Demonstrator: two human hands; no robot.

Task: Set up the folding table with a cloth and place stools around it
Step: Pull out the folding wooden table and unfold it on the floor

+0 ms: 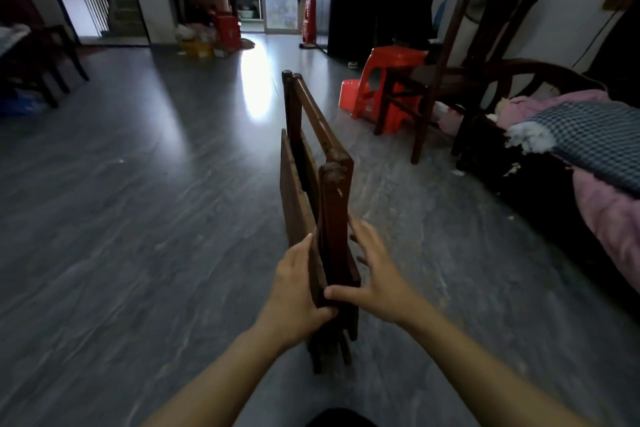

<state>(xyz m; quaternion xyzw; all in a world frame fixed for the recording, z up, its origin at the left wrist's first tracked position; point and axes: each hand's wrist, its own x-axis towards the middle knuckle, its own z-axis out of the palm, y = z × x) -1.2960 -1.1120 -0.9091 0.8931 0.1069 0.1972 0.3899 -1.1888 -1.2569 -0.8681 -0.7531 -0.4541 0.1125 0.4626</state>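
A dark brown wooden folding table (313,149) stands folded flat on its edge on the grey floor, running away from me in the middle of the head view. My left hand (298,282) grips its near end from the left, thumb curled under the edge. My right hand (375,270) holds the same end from the right, thumb across the front and fingers spread along the side. A red plastic stool (384,80) stands to the right further back. A checked cloth (595,139) lies on the bed at right.
A dark wooden chair (446,80) stands in front of the red stool, beside a bed with pink bedding (609,211). Another dark chair (45,59) is at far left. A red fire extinguisher (309,19) and boxes (221,35) sit near the far doorway. Grey floor (138,201) stretches left.
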